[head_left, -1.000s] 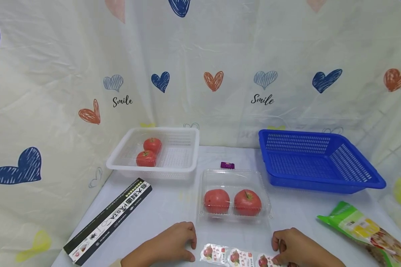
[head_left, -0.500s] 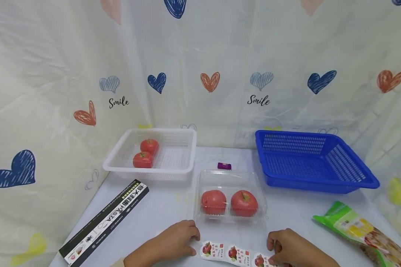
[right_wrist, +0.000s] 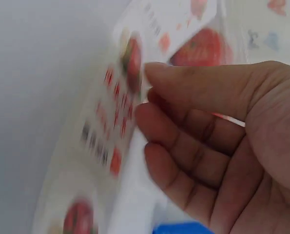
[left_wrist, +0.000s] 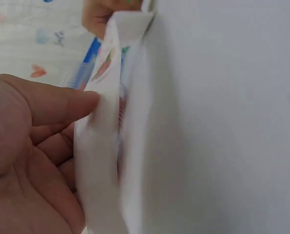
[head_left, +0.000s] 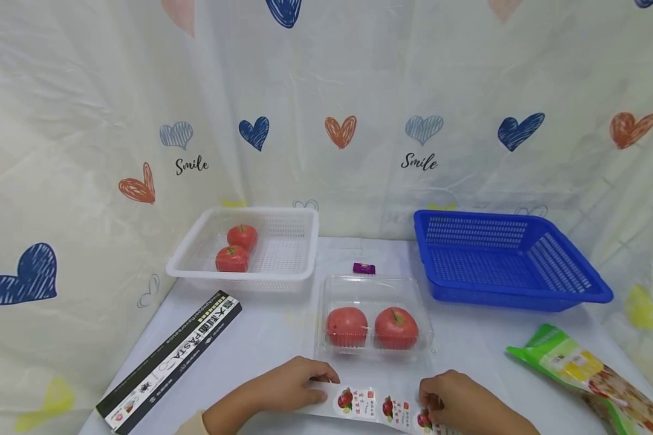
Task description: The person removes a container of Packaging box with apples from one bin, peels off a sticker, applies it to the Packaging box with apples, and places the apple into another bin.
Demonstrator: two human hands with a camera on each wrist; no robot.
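Observation:
A strip of white stickers [head_left: 381, 403] printed with red fruit stretches between my two hands, near the table's front edge. My left hand [head_left: 288, 386] pinches its left end; in the left wrist view the thumb [left_wrist: 71, 102] lies against the strip [left_wrist: 101, 151], which is raised off the table. My right hand [head_left: 470, 405] holds the strip further right by its upper edge. In the right wrist view the thumb [right_wrist: 198, 87] meets that edge, with the other fingers curled. Just beyond the strip is a clear plastic clamshell box [head_left: 370, 290] with two apples [head_left: 396, 328].
A white basket [head_left: 288, 275] at back left holds another clear pack with two red apples [head_left: 231, 258]. A blue basket [head_left: 514, 296] stands back right. Left lies a pasta box [head_left: 168, 362]; right, a green food bag [head_left: 593, 374]. A small purple packet [head_left: 364, 268] lies behind the clamshell.
My left hand has taken hold of the strip's left end, which was lying free beside it. The strip has risen and shifted left, and my right hand has moved slightly left.

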